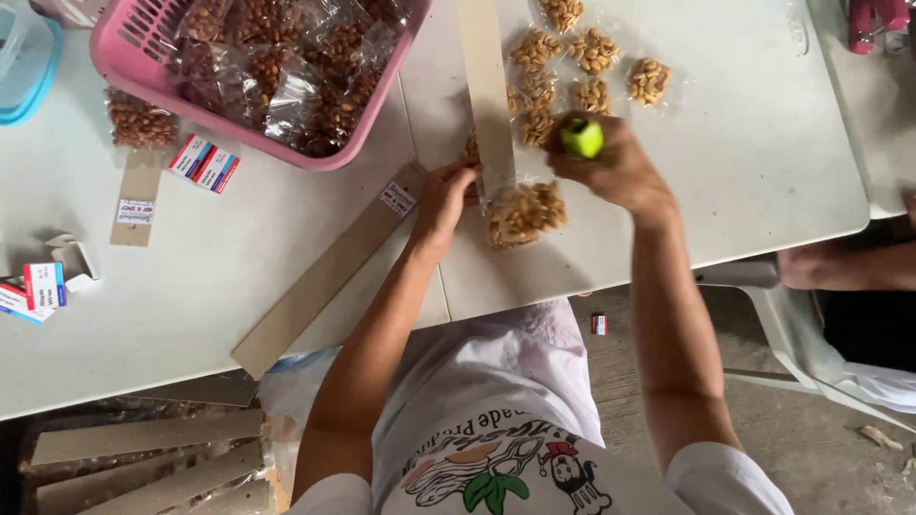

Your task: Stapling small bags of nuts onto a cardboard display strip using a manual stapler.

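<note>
Hands amid peanut packets, cardboard strips, pink basket.

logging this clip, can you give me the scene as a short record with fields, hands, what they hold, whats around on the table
left hand: presses a small clear bag of peanuts against a cardboard strip
right hand: grip closed on a green tool, kind unclear
surface: white table
upper left: pink basket full of darker nut bags
above the hands: loose peanut bags
left of hands: second cardboard strip, small boxes
</note>
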